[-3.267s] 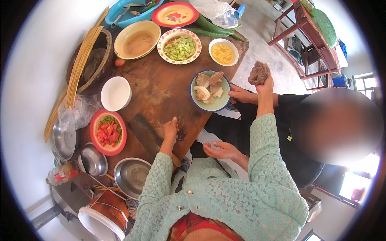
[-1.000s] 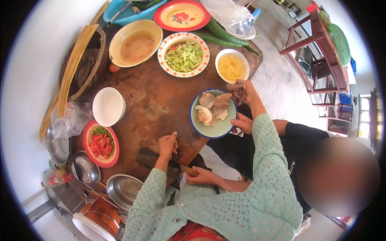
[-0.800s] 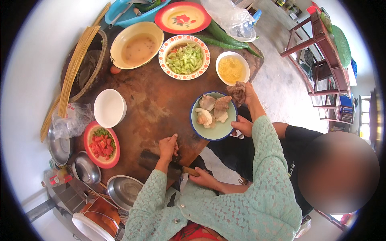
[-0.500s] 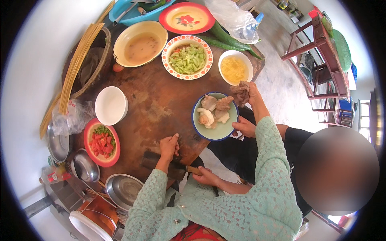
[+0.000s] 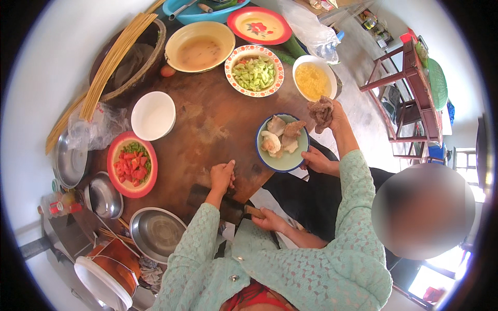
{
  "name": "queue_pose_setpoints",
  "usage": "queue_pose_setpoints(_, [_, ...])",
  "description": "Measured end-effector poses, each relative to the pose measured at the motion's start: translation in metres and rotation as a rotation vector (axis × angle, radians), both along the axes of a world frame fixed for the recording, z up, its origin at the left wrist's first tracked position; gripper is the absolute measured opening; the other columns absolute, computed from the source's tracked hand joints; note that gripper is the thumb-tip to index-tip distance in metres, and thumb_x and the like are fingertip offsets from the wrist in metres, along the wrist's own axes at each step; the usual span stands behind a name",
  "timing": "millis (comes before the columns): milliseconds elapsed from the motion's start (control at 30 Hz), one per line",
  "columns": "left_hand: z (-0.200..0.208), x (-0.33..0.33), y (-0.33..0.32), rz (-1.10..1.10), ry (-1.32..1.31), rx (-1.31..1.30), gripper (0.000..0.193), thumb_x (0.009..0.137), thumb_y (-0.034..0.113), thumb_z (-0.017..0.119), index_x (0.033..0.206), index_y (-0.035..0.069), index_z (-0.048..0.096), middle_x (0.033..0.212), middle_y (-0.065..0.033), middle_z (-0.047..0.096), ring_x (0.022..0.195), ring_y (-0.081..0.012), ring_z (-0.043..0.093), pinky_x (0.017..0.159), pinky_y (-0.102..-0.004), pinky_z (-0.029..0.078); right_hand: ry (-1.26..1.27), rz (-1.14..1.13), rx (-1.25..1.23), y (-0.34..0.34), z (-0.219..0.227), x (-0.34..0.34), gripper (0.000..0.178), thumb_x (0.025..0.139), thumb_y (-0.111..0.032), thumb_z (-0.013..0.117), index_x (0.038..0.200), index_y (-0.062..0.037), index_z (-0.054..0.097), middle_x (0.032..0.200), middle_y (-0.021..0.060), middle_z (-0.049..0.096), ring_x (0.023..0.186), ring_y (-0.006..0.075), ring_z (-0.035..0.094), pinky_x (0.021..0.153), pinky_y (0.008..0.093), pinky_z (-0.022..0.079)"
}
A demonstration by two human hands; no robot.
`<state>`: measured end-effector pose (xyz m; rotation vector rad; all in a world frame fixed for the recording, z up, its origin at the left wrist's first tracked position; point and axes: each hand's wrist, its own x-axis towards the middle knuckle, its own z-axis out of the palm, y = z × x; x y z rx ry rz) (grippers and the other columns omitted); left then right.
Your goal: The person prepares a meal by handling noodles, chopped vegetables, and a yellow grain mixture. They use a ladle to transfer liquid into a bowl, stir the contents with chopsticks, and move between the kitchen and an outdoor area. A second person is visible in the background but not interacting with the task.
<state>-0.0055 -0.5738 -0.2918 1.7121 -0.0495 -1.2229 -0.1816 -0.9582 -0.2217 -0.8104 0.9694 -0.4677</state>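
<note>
At the table's right edge, my raised right hand (image 5: 338, 120) grips a crumpled brown rag (image 5: 320, 113). My left hand (image 5: 222, 177) rests on the wooden table, its fingers curled in and nothing visible in them. A blue-rimmed, pale green enamel bowl (image 5: 282, 161) holding chunks of pale meat (image 5: 284, 136) is between my hands; a co-worker's hand (image 5: 319, 159) supports its right side. The co-worker's other hand (image 5: 270, 220) holds a cleaver (image 5: 228, 208) by its wooden handle. Its dark blade lies near my left wrist, partly behind my sleeve.
Bowls of yellow beaten egg (image 5: 312, 80), chopped green vegetable (image 5: 253, 73) and cloudy liquid (image 5: 201, 49) stand at the back. At left are a white bowl (image 5: 153, 116), a plate of red pieces (image 5: 136, 166), metal basins (image 5: 157, 234) and a bundle of sticks (image 5: 116, 67). The co-worker sits close on the right.
The view has shifted, so the table things appear moved. My right hand still grips the rag, and the co-worker still holds bowl and cleaver. My left hand stays curled on the table.
</note>
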Motion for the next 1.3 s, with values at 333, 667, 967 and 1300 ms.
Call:
queue_pose_setpoints(333, [0.011, 0.004, 0.013, 0.143, 0.224, -0.149, 0.042, 0.084, 0.038, 0.062, 0.062, 0.005, 0.049, 0.052, -0.0047, 0.048, 0.038, -0.0124, 0.042, 0.037, -0.0296, 0.044, -0.07, 0.042, 0.088, 0.052, 0.056, 0.033, 0.031, 0.086, -0.021, 0.055, 0.103, 0.0038, 0.051, 0.089, 0.0178, 0.063, 0.064, 0.0255, 0.063, 0.051, 0.0336, 0.055])
queue_pose_setpoints(667, [0.085, 0.019, 0.04, 0.253, 0.37, -0.442, 0.037, 0.087, 0.038, 0.059, 0.07, 0.006, 0.049, 0.063, -0.0052, 0.051, 0.052, -0.0121, 0.045, 0.048, -0.0291, 0.045, 0.001, 0.264, 0.15, 0.196, 0.14, 0.064, 0.019, 0.083, -0.017, 0.056, 0.094, -0.0025, 0.053, 0.081, 0.0147, 0.063, 0.066, 0.0207, 0.064, 0.052, 0.0321, 0.054])
queue_pose_setpoints(967, [0.121, 0.025, 0.07, 0.287, 0.445, -0.671, 0.034, 0.091, 0.036, 0.053, 0.096, 0.003, 0.058, 0.064, 0.0004, 0.047, 0.052, -0.0091, 0.041, 0.046, -0.0251, 0.037, 0.084, 0.432, 0.003, 0.244, 0.11, 0.065, 0.029, 0.08, -0.011, 0.056, 0.106, 0.0016, 0.052, 0.093, 0.0097, 0.062, 0.077, 0.0204, 0.065, 0.069, 0.0312, 0.055])
queue_pose_setpoints(1300, [0.115, 0.035, 0.115, 0.217, 0.404, -0.861, 0.06, 0.079, 0.066, 0.05, 0.089, 0.007, 0.059, 0.067, 0.0009, 0.05, 0.056, -0.0098, 0.045, 0.049, -0.0273, 0.04, 0.041, 0.55, 0.073, 0.317, 0.144, 0.083, 0.034, 0.075, -0.002, 0.058, 0.109, 0.0017, 0.053, 0.098, 0.0107, 0.062, 0.082, 0.0191, 0.063, 0.072, 0.0309, 0.052])
